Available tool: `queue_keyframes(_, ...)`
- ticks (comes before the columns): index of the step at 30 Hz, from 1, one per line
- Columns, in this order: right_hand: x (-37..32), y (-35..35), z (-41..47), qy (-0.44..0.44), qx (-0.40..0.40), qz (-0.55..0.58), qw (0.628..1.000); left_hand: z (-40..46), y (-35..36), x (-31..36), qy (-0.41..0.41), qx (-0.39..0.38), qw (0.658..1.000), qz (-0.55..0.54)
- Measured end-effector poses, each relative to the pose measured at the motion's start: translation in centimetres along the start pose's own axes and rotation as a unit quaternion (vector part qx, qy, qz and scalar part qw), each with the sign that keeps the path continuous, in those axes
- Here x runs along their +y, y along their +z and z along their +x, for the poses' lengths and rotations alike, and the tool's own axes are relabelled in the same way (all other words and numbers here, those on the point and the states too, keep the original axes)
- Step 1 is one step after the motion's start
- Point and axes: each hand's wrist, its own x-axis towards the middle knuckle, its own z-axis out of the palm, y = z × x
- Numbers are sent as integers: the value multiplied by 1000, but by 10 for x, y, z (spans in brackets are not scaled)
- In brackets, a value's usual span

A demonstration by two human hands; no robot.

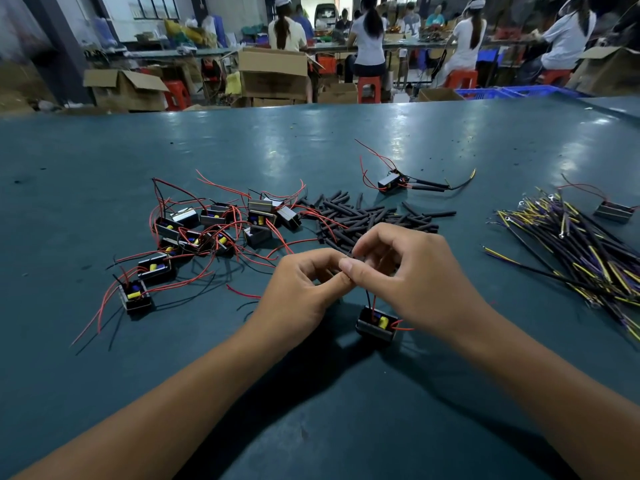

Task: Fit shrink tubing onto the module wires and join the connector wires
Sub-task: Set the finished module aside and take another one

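Two hands, left [304,282] and right [401,271], pinched one thin black wire [367,295] at centre frame, above one small black box module [377,325]; two modules sat apart upper right.

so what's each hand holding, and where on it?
Both the left hand and right hand pinch the module's thin wires near their upper ends; module dangles below. Tubing: cannot tell.

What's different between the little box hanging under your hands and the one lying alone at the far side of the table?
The near module hangs by its wires from both hands, left hand and right hand; the far module lies on the table, untouched. The far one already has black tubing on its leads, joined to a yellow-striped wire; the near one shows bare red and black leads. Both are small black boxes.
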Motion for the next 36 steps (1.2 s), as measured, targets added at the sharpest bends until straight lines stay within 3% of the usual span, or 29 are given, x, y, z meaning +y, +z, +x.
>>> queue_keyframes(10, 4, -5, 5, -3, -34, 29, 999, -2, 6, -4, 14, -23, 1000, 1)
queue_keyframes(17, 12, -36, 15, -163, -184, -106, 964, -2, 2, -7, 4, -80, 997, 14)
queue_keyframes(25, 13, -45, 19, -209, -174, -168, 948, -1, -6, -1, -17, -134, 990, 29)
queue_keyframes(36, 9, -47, 17, -238, -178, -148, 943, -2, -10, 2, -29, -174, 984, 6)
